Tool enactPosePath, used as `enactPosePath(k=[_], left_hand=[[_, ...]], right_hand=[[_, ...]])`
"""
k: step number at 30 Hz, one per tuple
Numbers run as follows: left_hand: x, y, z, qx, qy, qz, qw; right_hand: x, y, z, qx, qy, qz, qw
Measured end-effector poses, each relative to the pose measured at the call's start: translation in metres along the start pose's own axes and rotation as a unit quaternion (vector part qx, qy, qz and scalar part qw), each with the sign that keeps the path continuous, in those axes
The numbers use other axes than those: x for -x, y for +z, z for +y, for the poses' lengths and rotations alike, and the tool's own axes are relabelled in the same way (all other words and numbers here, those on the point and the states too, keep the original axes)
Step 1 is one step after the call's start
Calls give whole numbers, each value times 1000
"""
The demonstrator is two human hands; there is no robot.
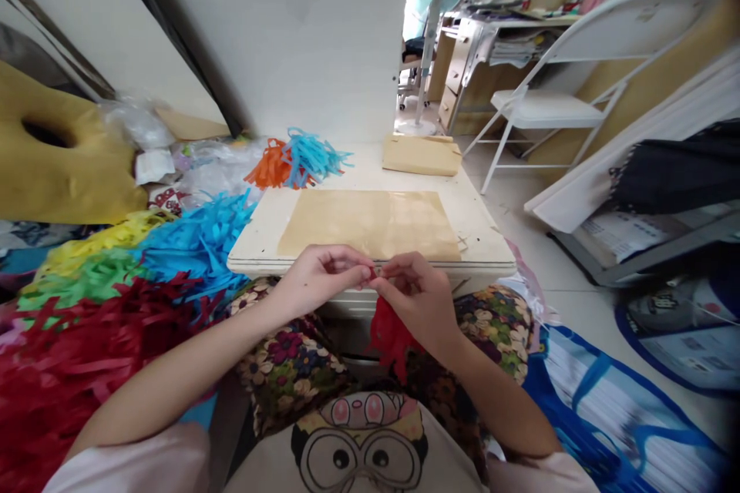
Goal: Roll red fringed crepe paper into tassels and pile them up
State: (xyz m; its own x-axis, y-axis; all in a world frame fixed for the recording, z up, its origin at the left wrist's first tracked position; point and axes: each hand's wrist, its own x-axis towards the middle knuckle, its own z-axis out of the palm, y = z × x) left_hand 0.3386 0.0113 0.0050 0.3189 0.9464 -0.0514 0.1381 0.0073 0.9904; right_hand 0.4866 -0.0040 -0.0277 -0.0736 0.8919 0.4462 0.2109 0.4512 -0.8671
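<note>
Fingers: both hands have thumb and forefinger closed in a pinch, the tips meeting on the top end of a small red fringed paper tassel point(388, 340).
Far left: a heap of red shredded paper strips point(75, 370) lies by the left arm. A green paper fringe point(86, 279) and a yellow paper fringe point(109, 235) lie beyond it, and a mustard yellow cushion point(52, 162) lies behind them.
Left of table: a blue paper fringe pile point(196, 240) touches the table's left edge.
Left hand point(321, 279): held at the near edge of the low white table point(491, 246), above a floral-print lap.
Tassel position: under the pinch, between table edge and lap, just below the right hand.
Tassel axis: runs from the pinch down toward the person, with the loose fringe end pointing downward.
Right hand point(417, 296): its back hides the tassel's upper part.
On the table: a tan flat sheet point(370, 225) is in the middle. An orange and blue tassel bundle point(297, 162) lies at the far left and a tan rectangular block point(421, 155) at the far right.
Right: a white folding chair point(549, 108) stands on the floor, well apart.
</note>
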Motion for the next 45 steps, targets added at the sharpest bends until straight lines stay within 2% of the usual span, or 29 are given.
enactPosePath(k=[5,12,17,19,22,28,30,34,37,40,42,45], left_hand=[[0,-1,9,-54,14,31,998],[-2,0,3,-80,-3,-4,997],[-3,-1,1,-146,38,-24,988],[-5,-2,3,-191,81,-32,978],[-7,-3,6,-254,122,-5,959],[-11,-7,11,-322,142,-15,936],[-15,-10,14,-334,134,-9,933],[-29,-22,25,-335,101,1,937],[-40,-31,25,-280,108,52,952],[-50,-34,10,-80,125,135,980],[-56,-30,-3,113,105,128,980],[-65,-26,-18,313,32,88,945]], right_hand=[[2,-5,6,11,32,-54,998],[3,-6,-1,70,23,8,997],[-1,-9,1,37,28,-77,996],[-3,-10,3,72,34,-83,993],[-5,-7,5,102,50,-74,991],[-12,0,13,38,34,-141,989],[-19,1,15,25,66,-170,983],[-45,0,12,-6,148,-270,951],[-67,3,4,-34,162,-304,938],[-89,13,-1,-50,160,-335,927],[-105,26,0,-52,134,-334,932],[-132,51,8,-31,101,-295,950]])
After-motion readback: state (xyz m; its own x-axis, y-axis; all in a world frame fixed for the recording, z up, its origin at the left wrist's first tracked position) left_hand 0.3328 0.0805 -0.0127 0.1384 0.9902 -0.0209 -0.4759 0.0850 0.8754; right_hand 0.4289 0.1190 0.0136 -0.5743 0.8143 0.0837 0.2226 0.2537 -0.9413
